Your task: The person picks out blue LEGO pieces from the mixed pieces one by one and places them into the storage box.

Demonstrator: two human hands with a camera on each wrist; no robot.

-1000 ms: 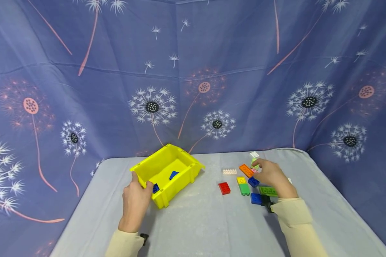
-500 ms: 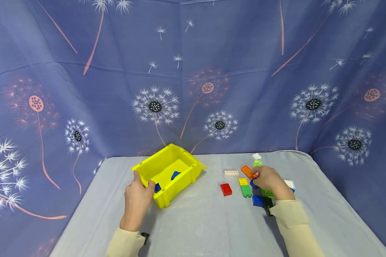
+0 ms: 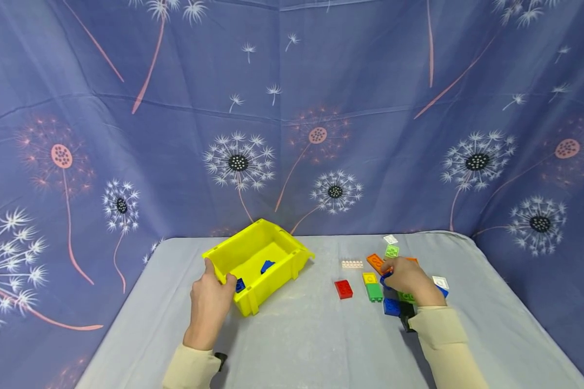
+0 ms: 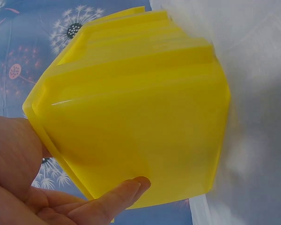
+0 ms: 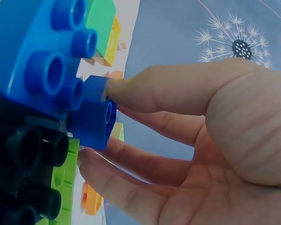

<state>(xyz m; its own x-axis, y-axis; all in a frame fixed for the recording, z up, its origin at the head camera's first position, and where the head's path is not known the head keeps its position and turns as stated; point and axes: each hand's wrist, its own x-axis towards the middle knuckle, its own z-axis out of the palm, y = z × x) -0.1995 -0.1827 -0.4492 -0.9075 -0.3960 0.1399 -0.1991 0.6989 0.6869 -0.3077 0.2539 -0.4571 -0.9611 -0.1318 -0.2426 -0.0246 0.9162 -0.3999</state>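
In the head view my left hand (image 3: 208, 308) grips the near-left rim of a yellow plastic bin (image 3: 272, 283), which holds two dark blue toy bricks (image 3: 266, 266). The left wrist view shows a fingertip against the bin's outer wall (image 4: 140, 126). Over a group of toy bricks at the right, my right hand (image 3: 413, 281) pinches a small blue brick (image 5: 91, 112) between thumb and fingers. Close beside it are a larger blue brick (image 5: 23, 56), a black brick (image 5: 23, 159) and a green plate brick (image 5: 63, 187). My right hand partly covers the green one in the head view.
Left of my right hand lie a red brick (image 3: 343, 289), a yellow brick (image 3: 369, 277), a green brick (image 3: 375, 292), an orange piece (image 3: 375, 262) and a pale studded strip (image 3: 352, 264). A white piece (image 3: 440, 282) is at the right. Patterned cloth (image 3: 292, 119) hangs behind the table.
My right hand has come down and nearer, from the pink and light green pieces to the small blue brick, which it now pinches. My left hand keeps its grip on the bin.
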